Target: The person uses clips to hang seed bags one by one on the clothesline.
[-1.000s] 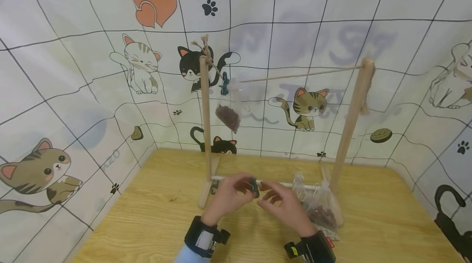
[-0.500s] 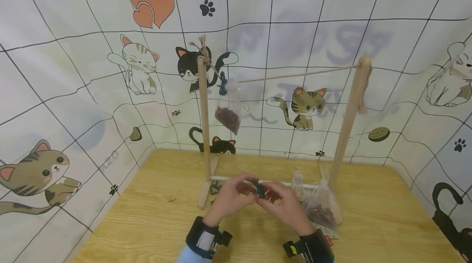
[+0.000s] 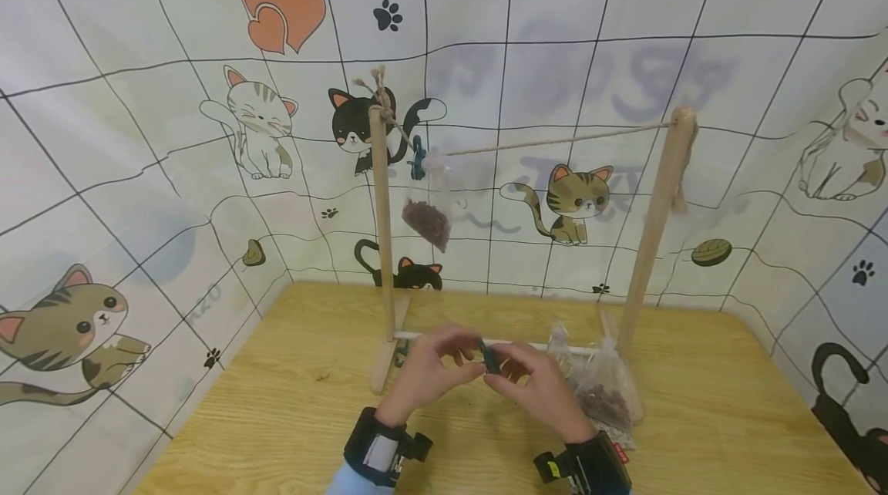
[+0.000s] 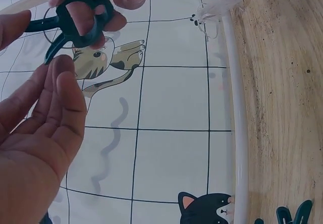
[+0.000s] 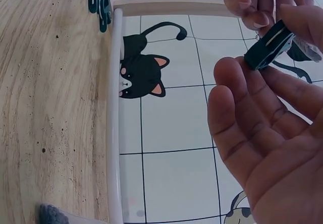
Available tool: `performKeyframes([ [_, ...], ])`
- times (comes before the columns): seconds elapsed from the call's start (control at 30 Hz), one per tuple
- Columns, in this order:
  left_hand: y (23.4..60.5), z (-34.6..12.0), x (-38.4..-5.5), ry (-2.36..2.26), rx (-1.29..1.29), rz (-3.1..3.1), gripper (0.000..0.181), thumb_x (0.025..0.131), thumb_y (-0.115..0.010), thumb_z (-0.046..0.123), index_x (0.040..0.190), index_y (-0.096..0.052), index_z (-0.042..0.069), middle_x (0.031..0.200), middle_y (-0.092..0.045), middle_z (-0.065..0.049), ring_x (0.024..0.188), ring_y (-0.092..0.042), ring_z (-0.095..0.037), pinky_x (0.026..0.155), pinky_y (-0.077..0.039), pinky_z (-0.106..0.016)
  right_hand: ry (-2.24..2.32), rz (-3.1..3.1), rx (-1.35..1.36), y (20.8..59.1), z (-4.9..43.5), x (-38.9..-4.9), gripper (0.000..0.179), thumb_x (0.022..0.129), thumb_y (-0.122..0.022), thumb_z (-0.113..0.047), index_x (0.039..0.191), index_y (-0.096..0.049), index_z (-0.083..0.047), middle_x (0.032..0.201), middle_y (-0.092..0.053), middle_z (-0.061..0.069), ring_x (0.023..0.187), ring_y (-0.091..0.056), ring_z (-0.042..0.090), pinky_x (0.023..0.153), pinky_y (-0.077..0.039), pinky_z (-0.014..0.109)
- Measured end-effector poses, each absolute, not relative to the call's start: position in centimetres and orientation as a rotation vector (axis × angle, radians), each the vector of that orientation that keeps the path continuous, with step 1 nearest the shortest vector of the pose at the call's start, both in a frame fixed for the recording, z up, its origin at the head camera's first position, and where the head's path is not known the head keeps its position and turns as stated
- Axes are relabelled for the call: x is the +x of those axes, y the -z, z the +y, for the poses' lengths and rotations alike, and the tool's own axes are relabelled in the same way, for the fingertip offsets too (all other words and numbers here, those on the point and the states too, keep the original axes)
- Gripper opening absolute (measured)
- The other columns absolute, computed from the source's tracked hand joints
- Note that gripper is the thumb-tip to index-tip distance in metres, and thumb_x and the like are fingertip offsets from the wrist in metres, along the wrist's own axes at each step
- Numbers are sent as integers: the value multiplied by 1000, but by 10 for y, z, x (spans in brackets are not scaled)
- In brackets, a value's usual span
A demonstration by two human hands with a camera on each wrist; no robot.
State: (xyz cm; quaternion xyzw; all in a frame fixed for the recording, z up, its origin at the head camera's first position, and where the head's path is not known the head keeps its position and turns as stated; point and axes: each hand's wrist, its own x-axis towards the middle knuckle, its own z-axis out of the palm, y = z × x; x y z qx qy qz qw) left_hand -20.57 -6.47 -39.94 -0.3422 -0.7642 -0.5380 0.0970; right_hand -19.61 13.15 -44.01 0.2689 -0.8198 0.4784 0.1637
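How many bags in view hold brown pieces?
2: the hanging bag by the left post, the tabletop bag by the right post; more may be hidden behind the second.

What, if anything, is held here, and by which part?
A dark green clip: the left hand pinches the ends of its two legs, the right hand its opposite, looped end.

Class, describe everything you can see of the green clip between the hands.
The clip is dark green, plastic-looking, with two prong handles, a rounded, holed body and a thin ring. Held off the table, it slants in the head view. The right hand pinches its body; thumb and fingertip of the left hand meet the handles.
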Motion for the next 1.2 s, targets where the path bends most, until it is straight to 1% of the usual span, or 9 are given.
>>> performKeyframes([
  [0.13, 398, -64, -204, 1582, -960, -2241, 29, 76, -72, 9, 103, -63, 2, 92, -66, -15, 77, -60, -30, 67, -52, -41, -1400, -2379, 760, 449, 139, -203, 38, 81, -69, -28, 117, -61, -18, 99, -63, 0, 75, -59, 6, 64, -51, 28],
  [0.3, 398, -64, -204, 1594, -901, -2223, 30, 72, -75, 6, 101, -64, 7, 89, -67, -14, 74, -61, -29, 68, -52, -38, -1361, -2439, 585, 449, 162, -208, 40, 82, -67, -37, 116, -62, -17, 102, -64, 3, 81, -60, 7, 67, -51, 27],
  [0.4, 398, -65, -205, 1599, -914, -2201, 29, 71, -75, 5, 99, -65, 6, 87, -66, -15, 73, -61, -30, 66, -53, -37, -1267, -2460, 457, 449, 184, -211, 38, 84, -64, -38, 115, -63, -15, 103, -65, 3, 82, -60, 8, 67, -51, 26],
  [0.53, 399, -66, -205, 1619, -921, -2185, 24, 72, -74, 3, 95, -66, 2, 85, -66, -16, 72, -61, -29, 65, -53, -37, -1154, -2476, 290, 455, 215, -214, 37, 88, -61, -34, 117, -62, -11, 106, -65, 6, 84, -60, 13, 69, -50, 27],
  [0.7, 401, -67, -207, 1599, -888, -2179, 16, 73, -72, 3, 89, -68, 2, 83, -68, -12, 70, -61, -18, 64, -53, -32, -1076, -2529, 10, 465, 246, -215, 40, 90, -57, -33, 120, -60, -6, 109, -65, 13, 91, -61, 24, 73, -51, 33],
  [0.83, 411, -68, -214, 1580, -833, -2184, 11, 74, -73, 7, 85, -70, 7, 81, -69, -6, 68, -59, -10, 60, -50, -28, -1070, -2546, -159, 469, 261, -213, 42, 91, -55, -30, 122, -56, -1, 112, -62, 21, 96, -59, 31, 71, -51, 37],
  [0.97, 420, -70, -221, 1609, -789, -2197, 9, 76, -74, 18, 84, -71, 14, 81, -69, 2, 68, -59, -8, 58, -48, -26, -1050, -2588, -225, 472, 269, -211, 44, 91, -55, -29, 120, -56, 4, 113, -60, 27, 96, -60, 36, 69, -52, 40],
  [1.07, 423, -72, -223, 1612, -795, -2200, 11, 77, -73, 25, 84, -72, 17, 82, -69, 5, 69, -59, -8, 58, -47, -26, -1052, -2655, -256, 474, 273, -211, 47, 91, -53, -32, 120, -55, 6, 114, -59, 30, 98, -59, 39, 73, -52, 44],
  [1.2, 424, -73, -223, 1599, -812, -2195, 13, 79, -71, 29, 84, -72, 18, 82, -69, 4, 70, -60, -9, 56, -45, -25, -1065, -2739, -291, 476, 275, -213, 51, 92, -50, -34, 122, -52, 8, 115, -58, 31, 101, -58, 42, 78, -49, 48],
])
